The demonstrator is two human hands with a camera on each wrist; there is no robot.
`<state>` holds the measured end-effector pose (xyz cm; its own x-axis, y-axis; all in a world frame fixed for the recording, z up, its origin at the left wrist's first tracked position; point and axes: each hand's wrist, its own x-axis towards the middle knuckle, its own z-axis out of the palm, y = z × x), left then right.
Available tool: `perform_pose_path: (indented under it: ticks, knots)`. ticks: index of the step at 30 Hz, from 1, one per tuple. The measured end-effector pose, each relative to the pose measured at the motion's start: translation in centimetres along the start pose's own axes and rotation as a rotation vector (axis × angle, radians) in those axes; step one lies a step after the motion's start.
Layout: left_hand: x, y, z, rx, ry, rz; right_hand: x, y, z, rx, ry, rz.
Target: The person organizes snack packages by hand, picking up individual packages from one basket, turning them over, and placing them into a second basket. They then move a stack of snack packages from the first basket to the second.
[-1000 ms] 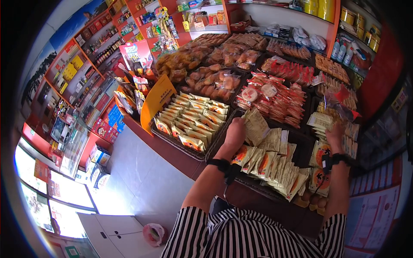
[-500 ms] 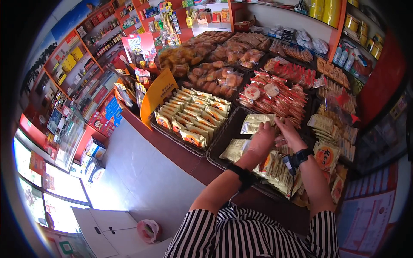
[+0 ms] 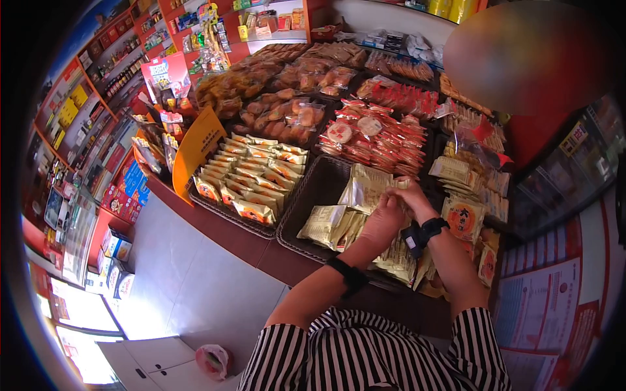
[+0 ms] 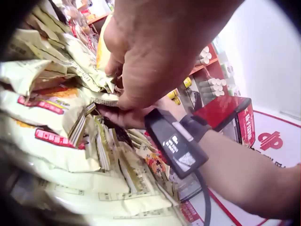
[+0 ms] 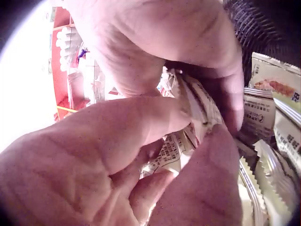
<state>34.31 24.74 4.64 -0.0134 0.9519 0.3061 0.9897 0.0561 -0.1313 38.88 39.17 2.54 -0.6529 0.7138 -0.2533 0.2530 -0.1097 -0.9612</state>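
Note:
Both hands meet over a dark wicker basket (image 3: 284,225) of cream-coloured snack packets (image 3: 323,223). My right hand (image 3: 412,197) pinches the crimped end of a cream snack packet (image 5: 200,106) between thumb and finger. Close against it, my left hand (image 3: 383,220) curls its fingers at the same bunch of packets, partly hiding them. In the left wrist view the left hand (image 4: 155,56) reaches down among packet ends, with the right hand (image 4: 124,117) just below. More packets (image 3: 366,187) stand upright beyond the fingertips.
To the left stands another basket of cream packets (image 3: 251,173) behind a yellow card (image 3: 199,153). Red-wrapped snacks (image 3: 381,140) lie behind, and a tray of packets (image 3: 462,218) sits at the right. Shelves of goods (image 3: 270,26) line the back.
The right hand has moved left from the right-hand tray to join the left hand. The left hand has shifted from a packet at the basket's left to the packets in the middle.

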Motion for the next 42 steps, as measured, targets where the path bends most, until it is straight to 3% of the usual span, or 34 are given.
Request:
perform_pose_path:
  ticks: [3, 5, 6, 7, 9, 10, 13, 14, 16, 19, 21, 25, 27, 29, 33, 37, 39, 42]
  knots:
    - [-0.3, -1.1, -1.6, -0.206, -0.026, 0.030, 0.1, 1.0, 0.1, 0.148, -0.020, -0.093]
    - [-0.5, -1.5, -2.5, -0.618, -0.025, -0.182, -0.4, 0.7, -0.2, 0.050, 0.019, -0.071]
    - [-0.8, -1.9, -2.6, -0.594, 0.127, -0.207, -0.5, 0.8, -0.1, 0.091, 0.022, -0.084]
    - [-1.0, -2.8, -2.8, -0.577, 0.119, -0.220, -0.5, 0.9, 0.1, 0.136, 0.022, -0.095]
    - [-0.5, -4.7, -3.7, -0.336, 0.373, -0.309, -0.9, 0.5, 0.3, 0.098, 0.011, -0.067]
    - [-0.4, -5.6, -4.2, -0.294, 0.388, -0.403, -0.6, 0.8, 0.2, 0.089, 0.017, -0.066]
    - [-0.1, -9.1, 1.5, -0.380, 0.289, -0.671, -0.7, 0.5, 0.1, 0.106, -0.001, -0.033]
    - [-0.1, -10.1, 2.7, -0.373, 0.296, -0.677, -0.9, 0.2, 0.2, 0.133, -0.018, 0.006]
    - [-0.2, -11.8, 4.3, -0.967, -0.111, -0.832, -1.3, -0.5, 0.4, 0.122, -0.019, -0.003]
    - [-0.7, -11.9, 6.0, -1.004, -0.217, -0.778, -1.1, 0.1, 0.3, 0.126, -0.059, -0.025]
    - [-0.7, -11.7, 4.1, -1.061, -0.256, -0.734, -1.3, -0.1, 0.3, 0.159, -0.075, 0.021]
    - [-0.5, -11.3, 3.2, -1.088, -0.287, -0.597, -1.7, -0.9, 0.7, 0.374, -0.284, -0.025]
    - [-0.1, -10.8, 3.3, -1.057, -0.231, -0.644, -1.7, -1.0, 1.3, 0.262, -0.214, -0.082]
    - [0.2, -10.6, 2.8, -1.159, -0.241, -0.618, -2.4, -1.9, 1.8, 0.215, -0.142, -0.010]
    - [0.4, -10.1, 1.9, -1.105, -0.224, -0.591, -3.0, -2.0, 1.9, 0.285, -0.093, 0.011]
    - [0.8, -9.9, 1.7, -0.981, -0.020, -0.411, -4.2, -3.3, 0.6, 0.313, -0.008, -0.065]
    - [1.2, -9.4, -0.5, -1.046, -0.014, -0.393, -4.7, -4.5, -0.9, 0.435, -0.002, -0.098]
    - [2.4, -8.7, -1.8, -1.350, 0.202, -0.363, -4.2, -5.1, -3.6, 0.579, 0.020, -0.167]
